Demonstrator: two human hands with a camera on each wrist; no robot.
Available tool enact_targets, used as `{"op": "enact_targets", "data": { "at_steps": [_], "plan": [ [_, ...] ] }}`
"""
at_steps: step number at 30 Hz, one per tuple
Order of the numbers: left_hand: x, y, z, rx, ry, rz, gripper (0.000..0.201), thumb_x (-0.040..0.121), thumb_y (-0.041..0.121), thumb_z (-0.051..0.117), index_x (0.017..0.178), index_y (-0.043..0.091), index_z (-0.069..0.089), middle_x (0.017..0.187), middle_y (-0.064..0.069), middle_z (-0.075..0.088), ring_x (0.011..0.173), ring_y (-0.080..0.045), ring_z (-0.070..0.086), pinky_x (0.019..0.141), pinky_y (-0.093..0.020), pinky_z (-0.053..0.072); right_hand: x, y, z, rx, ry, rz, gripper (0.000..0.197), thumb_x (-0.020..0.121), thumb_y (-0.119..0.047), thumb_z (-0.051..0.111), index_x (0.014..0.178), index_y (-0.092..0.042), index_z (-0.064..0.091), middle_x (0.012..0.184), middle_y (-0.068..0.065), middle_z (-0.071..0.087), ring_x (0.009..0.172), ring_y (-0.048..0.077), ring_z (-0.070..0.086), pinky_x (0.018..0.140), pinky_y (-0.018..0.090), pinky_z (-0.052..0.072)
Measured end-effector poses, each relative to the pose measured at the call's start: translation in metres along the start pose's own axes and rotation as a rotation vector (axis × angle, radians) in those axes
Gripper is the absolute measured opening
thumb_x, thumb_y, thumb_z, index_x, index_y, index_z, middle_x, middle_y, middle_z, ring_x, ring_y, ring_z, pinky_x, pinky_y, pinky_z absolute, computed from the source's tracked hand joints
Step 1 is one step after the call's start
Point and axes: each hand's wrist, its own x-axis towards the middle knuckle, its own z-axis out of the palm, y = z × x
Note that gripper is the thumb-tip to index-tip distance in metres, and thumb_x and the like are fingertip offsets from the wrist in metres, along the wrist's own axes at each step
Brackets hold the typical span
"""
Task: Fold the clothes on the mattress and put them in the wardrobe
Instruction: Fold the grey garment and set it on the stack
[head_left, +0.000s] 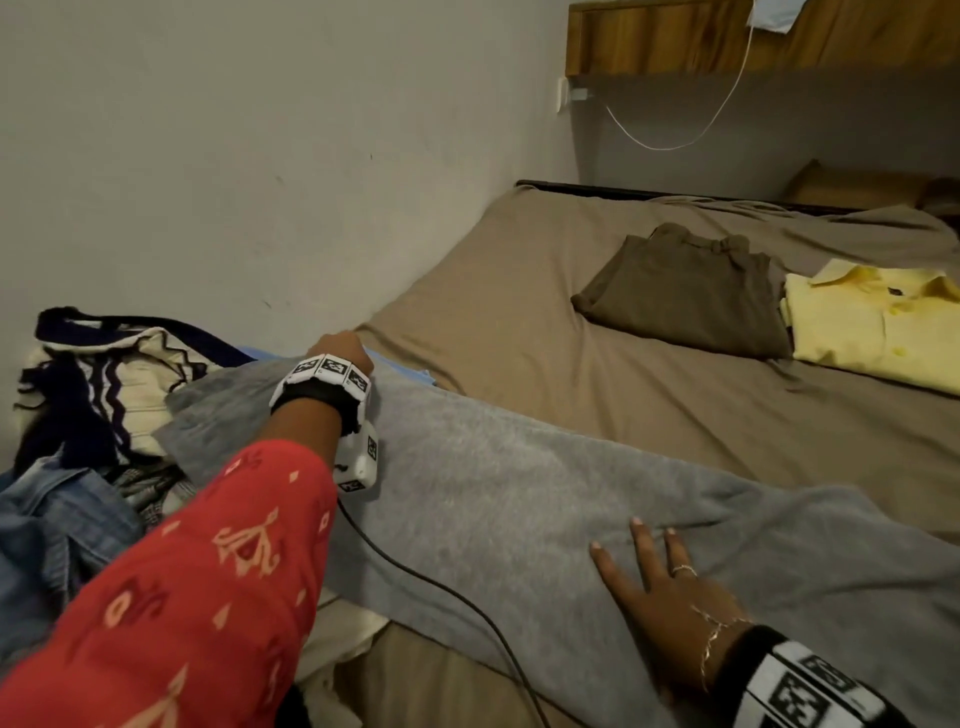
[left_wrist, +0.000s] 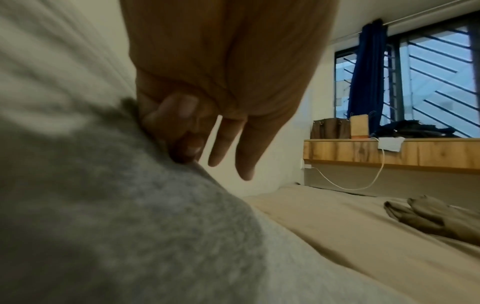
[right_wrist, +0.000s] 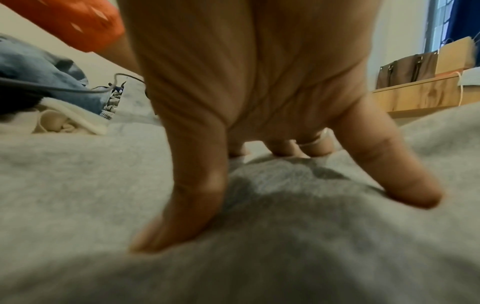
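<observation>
Pinching grey garment edge, left hand grip, right hand flat, fingers spread.

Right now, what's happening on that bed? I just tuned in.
A person is working on a grey garment spread across the mattress. The left hand pinches its far edge near the wall, thumb and forefinger on the cloth, while the right hand presses flat on it with fingers spread. A folded olive shirt and a folded yellow shirt already lie further up the mattress. A heap of unfolded clothes waits at the left.
</observation>
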Motion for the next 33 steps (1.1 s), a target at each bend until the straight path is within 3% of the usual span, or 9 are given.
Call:
{"op": "enact_targets", "data": {
  "at_steps": [2, 7, 13, 18, 20, 23, 26, 30, 33],
  "plan": [
    [0.007, -0.001, 0.003, -0.034, 0.044, -0.032, 0.021, 0.088, 0.004, 0.050, 0.068, 0.003, 0.045, 0.102, -0.025, 0.061, 0.078, -0.032, 0.053, 0.069, -0.035, 0.043, 0.001, 0.001, 0.001, 0.002, 0.005, -0.010, 0.129, 0.070, -0.025, 0.078, 0.136, -0.040, -0.031, 0.143, 0.013, -0.042, 0.137, 0.043, -0.023, 0.106, 0.061, 0.027],
    [0.017, 0.001, 0.007, -0.093, 0.090, -0.026, 0.016, 0.085, 0.008, 0.058, 0.096, -0.004, 0.060, 0.105, -0.027, 0.062, 0.099, -0.042, 0.058, 0.080, -0.041, 0.047, 0.001, 0.002, 0.001, 0.010, 0.003, -0.025, 0.128, 0.071, -0.026, 0.077, 0.136, -0.038, -0.033, 0.142, 0.014, -0.043, 0.137, 0.043, -0.023, 0.107, 0.060, 0.027],
    [0.026, 0.001, -0.008, -0.415, 0.377, -0.074, 0.020, 0.087, 0.006, 0.053, 0.103, -0.006, 0.054, 0.110, -0.029, 0.058, 0.101, -0.043, 0.055, 0.077, -0.041, 0.043, 0.001, 0.002, 0.002, 0.019, 0.008, -0.015, 0.130, 0.069, -0.027, 0.079, 0.135, -0.040, -0.033, 0.142, 0.013, -0.043, 0.136, 0.043, -0.024, 0.105, 0.061, 0.029],
    [0.016, -0.001, -0.003, -0.383, -0.136, -0.077, 0.074, 0.085, 0.013, 0.066, 0.143, 0.002, 0.021, 0.140, -0.027, 0.038, 0.126, -0.040, 0.043, 0.099, -0.044, 0.038, 0.003, 0.000, 0.003, 0.011, 0.016, -0.004, 0.135, 0.066, -0.026, 0.081, 0.134, -0.041, -0.034, 0.128, 0.010, -0.051, 0.136, 0.043, -0.024, 0.104, 0.062, 0.030],
    [0.011, -0.007, -0.007, -0.488, -0.115, -0.038, 0.059, 0.087, 0.008, 0.062, 0.138, 0.001, 0.034, 0.134, -0.026, 0.044, 0.118, -0.037, 0.049, 0.091, -0.043, 0.043, 0.003, 0.000, 0.001, 0.016, 0.012, -0.005, 0.135, 0.065, -0.026, 0.082, 0.134, -0.041, -0.034, 0.134, 0.011, -0.049, 0.136, 0.043, -0.025, 0.104, 0.063, 0.030],
    [-0.007, -0.021, -0.035, -0.835, -0.124, -0.051, 0.012, 0.089, 0.000, 0.056, 0.099, 0.006, 0.060, 0.098, -0.016, 0.057, 0.075, -0.025, 0.057, 0.054, -0.029, 0.052, 0.003, 0.000, 0.001, 0.026, 0.018, -0.007, 0.135, 0.065, -0.026, 0.082, 0.135, -0.042, -0.033, 0.140, 0.011, -0.046, 0.135, 0.043, -0.026, 0.104, 0.063, 0.030],
    [-0.028, -0.049, -0.069, -0.823, -0.073, -0.064, 0.016, 0.086, -0.003, 0.058, 0.078, 0.011, 0.058, 0.071, -0.010, 0.055, 0.044, -0.015, 0.051, 0.034, -0.014, 0.040, 0.001, -0.001, 0.003, 0.027, 0.045, -0.001, 0.136, 0.064, -0.027, 0.082, 0.133, -0.043, -0.034, 0.140, 0.010, -0.046, 0.136, 0.042, -0.027, 0.104, 0.064, 0.028],
    [-0.053, -0.094, -0.091, -0.636, 0.025, -0.136, 0.019, 0.082, 0.000, 0.065, 0.066, 0.007, 0.058, 0.049, -0.009, 0.051, 0.047, -0.023, 0.039, 0.033, -0.013, 0.034, -0.004, -0.003, 0.002, 0.026, 0.080, 0.024, 0.132, 0.066, -0.025, 0.081, 0.136, -0.043, -0.030, 0.143, 0.010, -0.042, 0.138, 0.040, -0.023, 0.105, 0.061, 0.030],
    [-0.072, -0.111, -0.097, -0.537, 0.017, -0.159, 0.011, 0.080, 0.003, 0.069, 0.071, -0.001, 0.063, 0.057, -0.008, 0.053, 0.053, -0.023, 0.044, 0.053, -0.026, 0.039, -0.009, -0.004, -0.001, 0.013, 0.088, 0.027, 0.132, 0.067, -0.025, 0.081, 0.137, -0.042, -0.029, 0.144, 0.010, -0.041, 0.138, 0.040, -0.021, 0.106, 0.060, 0.030]
  ]
}}
